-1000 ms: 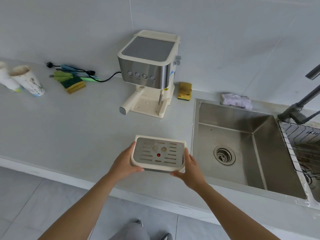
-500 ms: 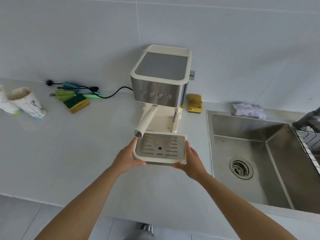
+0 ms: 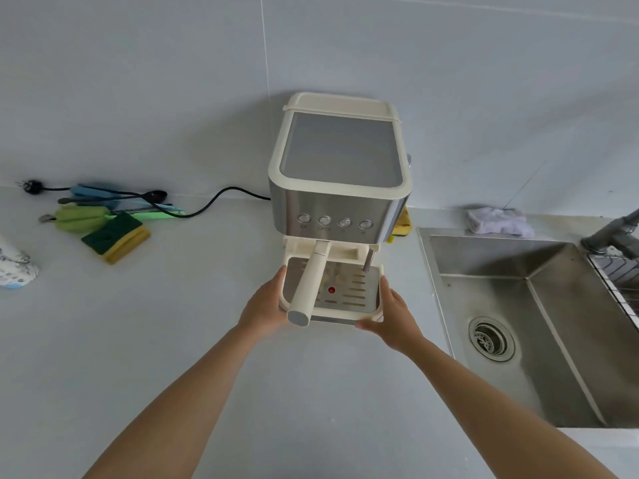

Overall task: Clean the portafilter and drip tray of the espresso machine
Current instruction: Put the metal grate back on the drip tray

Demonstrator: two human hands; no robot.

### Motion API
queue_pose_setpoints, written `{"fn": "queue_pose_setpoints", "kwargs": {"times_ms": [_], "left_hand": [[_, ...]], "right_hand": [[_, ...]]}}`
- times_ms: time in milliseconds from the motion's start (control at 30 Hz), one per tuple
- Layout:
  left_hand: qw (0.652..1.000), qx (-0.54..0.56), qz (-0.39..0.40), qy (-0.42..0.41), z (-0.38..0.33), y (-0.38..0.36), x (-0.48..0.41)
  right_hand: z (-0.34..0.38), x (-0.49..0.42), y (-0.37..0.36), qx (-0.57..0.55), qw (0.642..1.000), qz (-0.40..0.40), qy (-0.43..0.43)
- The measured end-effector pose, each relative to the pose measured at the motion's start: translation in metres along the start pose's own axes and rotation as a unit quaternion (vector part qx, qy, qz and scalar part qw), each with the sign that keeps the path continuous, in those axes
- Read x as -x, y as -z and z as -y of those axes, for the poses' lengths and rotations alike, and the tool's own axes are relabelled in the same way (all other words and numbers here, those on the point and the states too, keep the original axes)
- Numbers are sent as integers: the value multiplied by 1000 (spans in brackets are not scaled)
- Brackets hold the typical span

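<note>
At the machine's (image 3: 339,202) base, under the mounted portafilter (image 3: 309,281), the tray (image 3: 352,299) is gripped at its sides by the left hand (image 3: 264,307) and right hand (image 3: 392,314), nearly seated; whether either part is cleaned cannot be told.

From here I see my two arms bare along all that shows: the left forearm (image 3: 193,385) and the right forearm (image 3: 484,385) are slender and smooth. The left grip (image 3: 264,307), at the left side of the drip tray (image 3: 352,307), and the right grip (image 3: 392,314), at its right side, are bare hands.
</note>
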State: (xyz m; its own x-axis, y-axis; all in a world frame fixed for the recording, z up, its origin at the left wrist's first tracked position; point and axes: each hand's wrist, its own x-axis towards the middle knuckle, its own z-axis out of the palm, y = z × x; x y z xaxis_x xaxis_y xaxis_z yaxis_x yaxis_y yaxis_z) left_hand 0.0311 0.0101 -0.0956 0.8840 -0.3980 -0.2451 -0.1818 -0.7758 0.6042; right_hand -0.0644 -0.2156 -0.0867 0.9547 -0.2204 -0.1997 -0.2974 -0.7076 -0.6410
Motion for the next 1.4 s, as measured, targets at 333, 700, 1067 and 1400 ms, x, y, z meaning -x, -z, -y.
{"fn": "queue_pose_setpoints", "kwargs": {"times_ms": [333, 700, 1067, 1400], "left_hand": [[1000, 26, 10, 7, 19, 4, -31], [1000, 22, 2, 18, 19, -2, -50], [1000, -7, 3, 19, 11, 4, -57], [998, -67, 4, 15, 9, 5, -51]], "right_hand": [[6, -35, -5, 18, 1000, 23, -2], [-2, -59, -6, 25, 999, 41, -21], [-2, -69, -8, 27, 998, 41, -45], [8, -59, -5, 68, 995, 40, -56]]}}
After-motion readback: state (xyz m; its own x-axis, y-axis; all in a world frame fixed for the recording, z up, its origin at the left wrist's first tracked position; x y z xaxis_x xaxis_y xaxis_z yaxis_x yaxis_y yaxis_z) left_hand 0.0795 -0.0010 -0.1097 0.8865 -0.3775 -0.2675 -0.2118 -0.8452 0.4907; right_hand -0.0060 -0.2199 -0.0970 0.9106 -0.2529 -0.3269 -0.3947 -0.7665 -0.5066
